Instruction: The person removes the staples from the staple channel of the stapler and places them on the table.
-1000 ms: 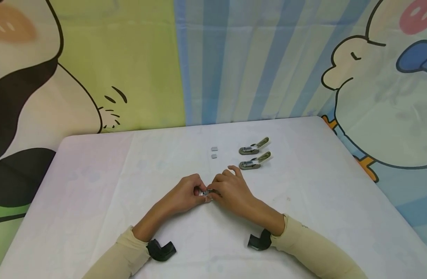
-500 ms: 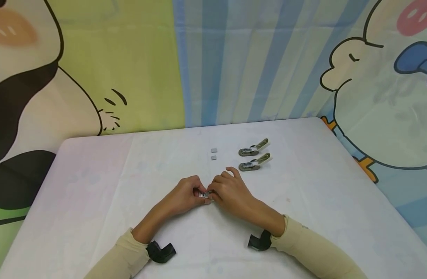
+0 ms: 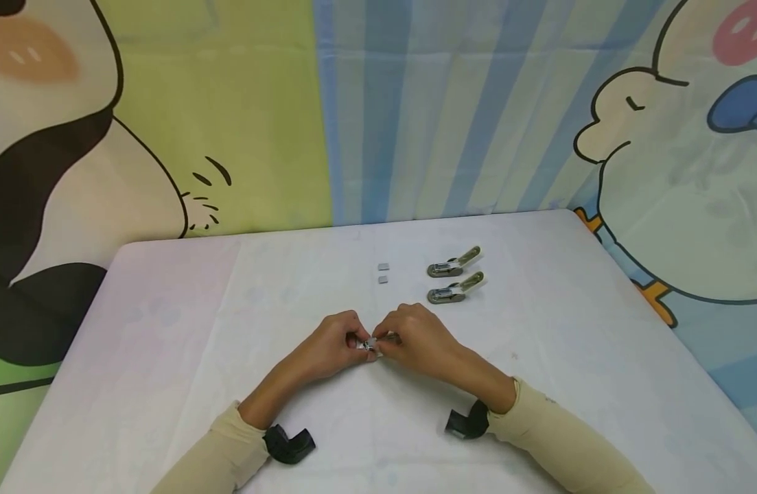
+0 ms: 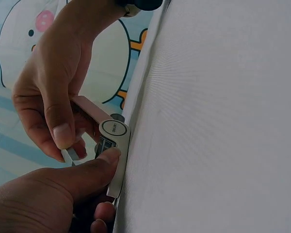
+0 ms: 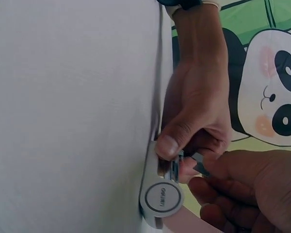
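My left hand (image 3: 335,346) grips a small stapler (image 4: 114,160) just over the table, its thumb lying along the stapler's body. The stapler's pinkish top arm (image 4: 93,108) is swung up away from the base. My right hand (image 3: 418,336) is right beside it. Between right thumb and fingertips it pinches a short grey metal strip that looks like staples (image 4: 70,156), held close by the stapler's open metal channel. In the right wrist view the round hinge cap (image 5: 163,198) faces the camera, and fingers partly cover the strip (image 5: 200,164).
Two more small staplers (image 3: 445,269) (image 3: 447,295), their arms raised, stand beyond my right hand on the white-covered table (image 3: 279,281). Two small grey pieces like staple strips (image 3: 383,267) (image 3: 383,280) lie left of them. A cartoon-print curtain (image 3: 248,137) hangs behind the table.
My right hand has turned slightly, and its raised finger has come down. A little more of the stapler shows between the hands. My left hand has kept its grip.
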Tool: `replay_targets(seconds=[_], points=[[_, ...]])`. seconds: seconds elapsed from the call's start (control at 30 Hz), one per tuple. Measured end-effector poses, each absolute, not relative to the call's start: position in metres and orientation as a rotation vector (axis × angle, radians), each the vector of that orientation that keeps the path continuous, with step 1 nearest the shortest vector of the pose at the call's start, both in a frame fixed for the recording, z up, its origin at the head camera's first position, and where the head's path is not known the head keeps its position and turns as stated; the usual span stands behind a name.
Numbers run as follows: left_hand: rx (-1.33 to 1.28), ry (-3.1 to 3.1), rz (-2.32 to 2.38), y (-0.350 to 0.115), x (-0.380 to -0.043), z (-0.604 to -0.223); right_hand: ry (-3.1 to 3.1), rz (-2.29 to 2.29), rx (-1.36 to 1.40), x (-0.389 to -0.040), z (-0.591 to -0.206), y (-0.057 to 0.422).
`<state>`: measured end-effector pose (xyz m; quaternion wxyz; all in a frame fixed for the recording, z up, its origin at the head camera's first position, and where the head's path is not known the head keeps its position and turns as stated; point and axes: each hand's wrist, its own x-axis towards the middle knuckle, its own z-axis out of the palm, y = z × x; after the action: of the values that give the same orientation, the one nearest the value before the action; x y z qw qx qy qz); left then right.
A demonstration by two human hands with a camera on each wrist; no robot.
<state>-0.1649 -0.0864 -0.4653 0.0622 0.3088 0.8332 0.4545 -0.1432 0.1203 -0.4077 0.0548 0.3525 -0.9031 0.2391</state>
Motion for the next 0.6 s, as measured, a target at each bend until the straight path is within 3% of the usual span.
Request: replay_targets(seconds=[0.37,0.6], points=[[0.902,2.521,1.349,-0.085,-0.165,-0.464,-2.806,1.164,0.749,-0.176,-0.405,0.149],[0.892,2.512,1.325,-0.085,-0.167,-0.465,-2.821,1.167,0.619,-0.201,-0.417,0.155]])
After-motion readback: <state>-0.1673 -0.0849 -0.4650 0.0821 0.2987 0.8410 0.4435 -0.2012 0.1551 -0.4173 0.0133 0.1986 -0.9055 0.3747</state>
